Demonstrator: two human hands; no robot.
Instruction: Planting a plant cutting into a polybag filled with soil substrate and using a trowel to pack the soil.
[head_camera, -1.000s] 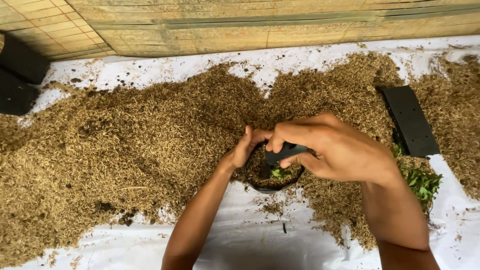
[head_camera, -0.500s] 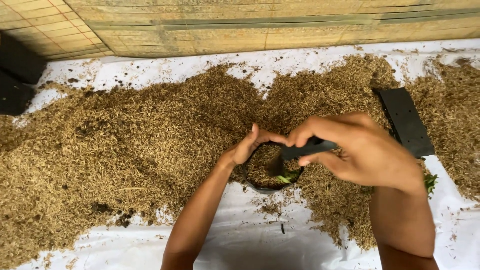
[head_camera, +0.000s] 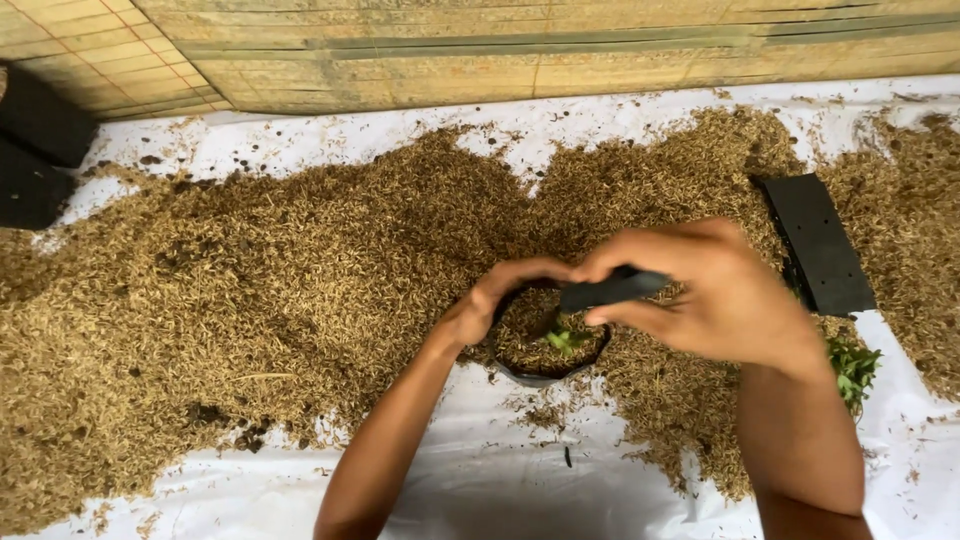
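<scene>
A small black grow bag (head_camera: 540, 376) stands at the front edge of a wide heap of brown husk mix (head_camera: 300, 290). It is filled with the same mix, and a small green seedling (head_camera: 566, 338) sits in it. My left hand (head_camera: 492, 300) curls around the bag's left rim. My right hand (head_camera: 700, 290) pinches the bag's upper right rim and holds it open above the seedling.
A white plastic sheet (head_camera: 480, 480) covers the ground. A flat stack of empty black bags (head_camera: 818, 245) lies at the right, with loose green seedlings (head_camera: 855, 368) below it. More black bags (head_camera: 35, 150) sit at the far left. A woven bamboo wall (head_camera: 560, 50) runs along the back.
My right hand has shifted right and lifted, pulling the bag's rim open. The filled inside and the seedling now show more plainly.
</scene>
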